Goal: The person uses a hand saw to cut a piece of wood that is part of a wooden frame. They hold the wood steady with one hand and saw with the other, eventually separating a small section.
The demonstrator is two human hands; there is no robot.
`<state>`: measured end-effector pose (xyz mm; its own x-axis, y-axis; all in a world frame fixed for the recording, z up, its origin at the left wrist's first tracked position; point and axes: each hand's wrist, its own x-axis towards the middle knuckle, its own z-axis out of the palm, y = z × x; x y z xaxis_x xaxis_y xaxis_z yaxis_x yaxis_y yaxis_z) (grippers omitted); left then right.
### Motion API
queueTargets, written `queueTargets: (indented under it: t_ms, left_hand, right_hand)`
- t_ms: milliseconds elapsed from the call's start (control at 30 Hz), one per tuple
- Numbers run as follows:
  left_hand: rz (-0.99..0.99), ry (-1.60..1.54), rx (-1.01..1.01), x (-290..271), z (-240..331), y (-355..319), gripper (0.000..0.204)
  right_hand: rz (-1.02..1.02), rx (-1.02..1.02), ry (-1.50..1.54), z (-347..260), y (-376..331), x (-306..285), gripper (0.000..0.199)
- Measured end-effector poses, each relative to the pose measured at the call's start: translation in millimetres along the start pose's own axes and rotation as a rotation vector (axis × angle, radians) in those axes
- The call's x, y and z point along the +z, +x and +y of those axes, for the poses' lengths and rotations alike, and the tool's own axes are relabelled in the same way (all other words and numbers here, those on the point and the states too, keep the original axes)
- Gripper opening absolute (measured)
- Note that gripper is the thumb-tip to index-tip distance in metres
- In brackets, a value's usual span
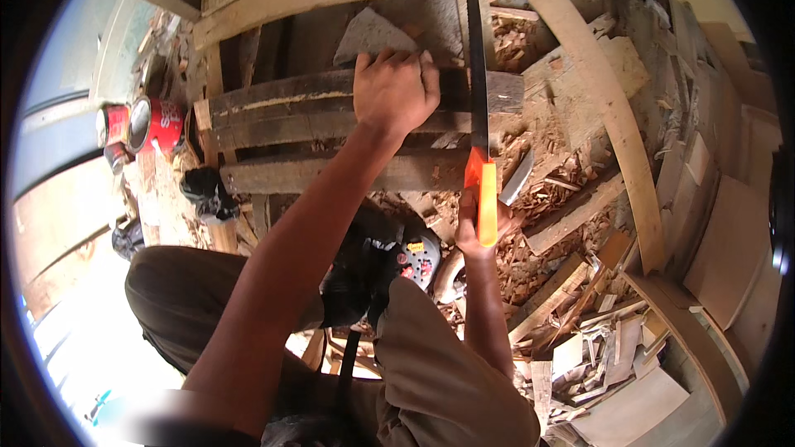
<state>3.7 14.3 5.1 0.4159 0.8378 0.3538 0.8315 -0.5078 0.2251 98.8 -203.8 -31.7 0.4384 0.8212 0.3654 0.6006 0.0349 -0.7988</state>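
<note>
My right hand (474,228) is closed round the orange and yellow handle of a handsaw (479,74). The saw's long dark blade points away from me and crosses a dark weathered wooden plank (281,99) close to its right end. From above, my left hand (395,91) presses on that plank, its fingers curled over the far edge. Another dark plank (348,172) lies nearer to me, below the left forearm. Whether the blade has cut into the wood cannot be made out.
A grey stone block (373,37) sits beyond my left hand. Red cans (156,126) and a black bag (207,194) stand at the left. A long pale board (600,91) slants along the right. Wood chips and offcuts (609,348) cover the ground there. A clog (416,263) shows between my knees.
</note>
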Motion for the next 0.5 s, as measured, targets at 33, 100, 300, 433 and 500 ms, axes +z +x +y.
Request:
queueTargets:
  t_ms: [33,100,300,433,500]
  left_hand:
    - [-0.039,0.021,0.002,-0.7,0.6,-2.1,0.036]
    - [-0.026,0.02,0.014,2.7,2.0,3.6,0.035]
    - [-0.014,-0.018,0.016,-3.9,5.7,-21.0,0.028]
    - [0.023,-0.064,0.045,-4.7,9.2,-27.3,0.03]
    - [-0.146,-0.038,-0.001,-6.8,7.9,-15.3,0.039]
  right_hand:
    - [0.009,-0.046,0.007,2.3,0.9,-1.6,0.005]
    - [-0.003,-0.046,0.075,6.4,4.1,-4.1,0.004]
    - [-0.029,0.256,0.353,-8.6,-23.8,-10.5,0.009]
    - [-0.08,0.285,0.267,-30.6,-26.8,-12.5,0.016]
    - [-0.093,0.262,0.336,-27.0,-23.8,-11.5,0.02]
